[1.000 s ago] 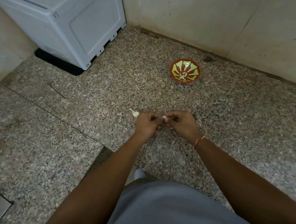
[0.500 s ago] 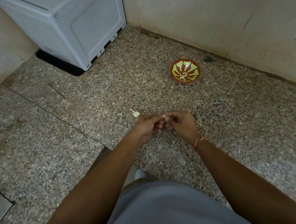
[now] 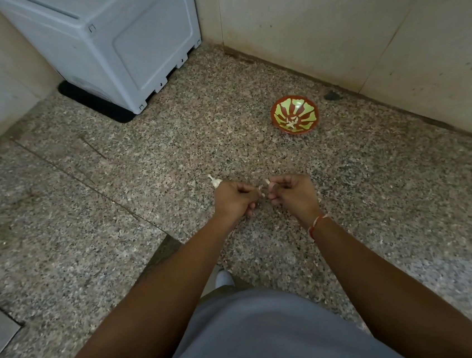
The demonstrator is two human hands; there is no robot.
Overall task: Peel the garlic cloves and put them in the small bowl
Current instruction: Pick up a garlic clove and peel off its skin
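Both hands are pinching with curled fingers at frame centre: the left hand (image 3: 235, 198) is gripping a small pale garlic clove (image 3: 260, 188), the right hand (image 3: 291, 193) a white scrap of skin (image 3: 267, 181). Half a second ago they were touching; now they are drawing apart, so the skin seems to be tearing away. The small red-and-green patterned bowl (image 3: 294, 114) is sitting well apart on the speckled granite counter (image 3: 376, 193), toward the upper right.

Speckled granite counter (image 3: 376, 193) seen from above. Near centre, left hand (image 3: 235, 199) and right hand (image 3: 293, 194) close together but apart, fingers curled, each pinching a small white garlic bit (image 3: 267, 182). Garlic bulb (image 3: 215, 181) just beyond left hand. Far right, small bowl (image 3: 294, 114), red and green, holding pale pieces. White appliance (image 3: 127, 38) far left.
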